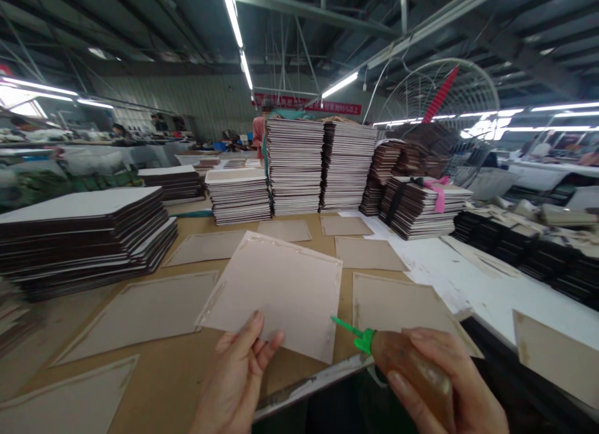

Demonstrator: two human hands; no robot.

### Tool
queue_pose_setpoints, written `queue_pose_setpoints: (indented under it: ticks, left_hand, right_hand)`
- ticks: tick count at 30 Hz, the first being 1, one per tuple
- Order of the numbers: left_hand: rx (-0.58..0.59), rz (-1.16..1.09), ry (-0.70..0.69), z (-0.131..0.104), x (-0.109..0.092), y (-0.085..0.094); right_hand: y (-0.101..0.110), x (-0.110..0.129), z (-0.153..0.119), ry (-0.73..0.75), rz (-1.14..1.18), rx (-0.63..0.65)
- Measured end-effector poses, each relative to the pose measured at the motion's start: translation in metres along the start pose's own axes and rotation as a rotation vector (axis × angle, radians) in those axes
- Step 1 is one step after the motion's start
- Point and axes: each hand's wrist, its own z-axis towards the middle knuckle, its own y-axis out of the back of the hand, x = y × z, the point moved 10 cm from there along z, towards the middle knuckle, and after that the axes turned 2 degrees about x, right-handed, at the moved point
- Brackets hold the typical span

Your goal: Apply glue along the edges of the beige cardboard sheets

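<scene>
Near the lower edge, the left hand (238,374) pinches one grey cardboard sheet (276,293) by its near edge, lifted above the table (178,371). Beside it, the right hand (444,384), wrist cut off, wraps around a brown glue bottle (407,365) with a green nozzle (358,335), its lower half hidden. At least seven flat sheets (140,312) lie around; beyond them, two tall stacks (294,165) partly hide a person (258,131).

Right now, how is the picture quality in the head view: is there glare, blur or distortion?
In the head view, the ceiling tube lights burn out to white glare; the wide lens bends the roof beams and the table edge; the board in the left hand is sharp, the right hand with the glue bottle slightly soft; far stacks stay readable.
</scene>
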Motion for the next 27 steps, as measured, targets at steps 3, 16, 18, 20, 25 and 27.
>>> queue_pose_setpoints:
  ticks: [3,16,18,20,25,27]
  left_hand:
    - [-0.009,0.005,-0.001,0.0,-0.001,0.001]
    - [-0.022,0.027,0.001,0.002,-0.004,0.001]
    - [-0.017,0.029,0.007,0.004,-0.003,0.002]
    - [-0.022,0.024,0.007,0.005,-0.003,0.004]
    - [-0.046,0.006,0.001,0.006,-0.003,0.007]
    - [-0.044,0.0,0.0,0.007,-0.003,0.007]
  right_hand:
    - [-0.012,0.004,0.001,0.05,0.015,0.123]
    - [-0.015,0.011,0.008,0.105,0.007,0.15]
    - [-0.01,0.006,0.007,0.065,0.002,0.102]
    - [-0.011,0.005,0.007,0.06,-0.004,0.1]
    - [-0.022,0.012,0.003,0.149,-0.028,0.188]
    - [-0.02,0.01,0.002,0.123,-0.023,0.169]
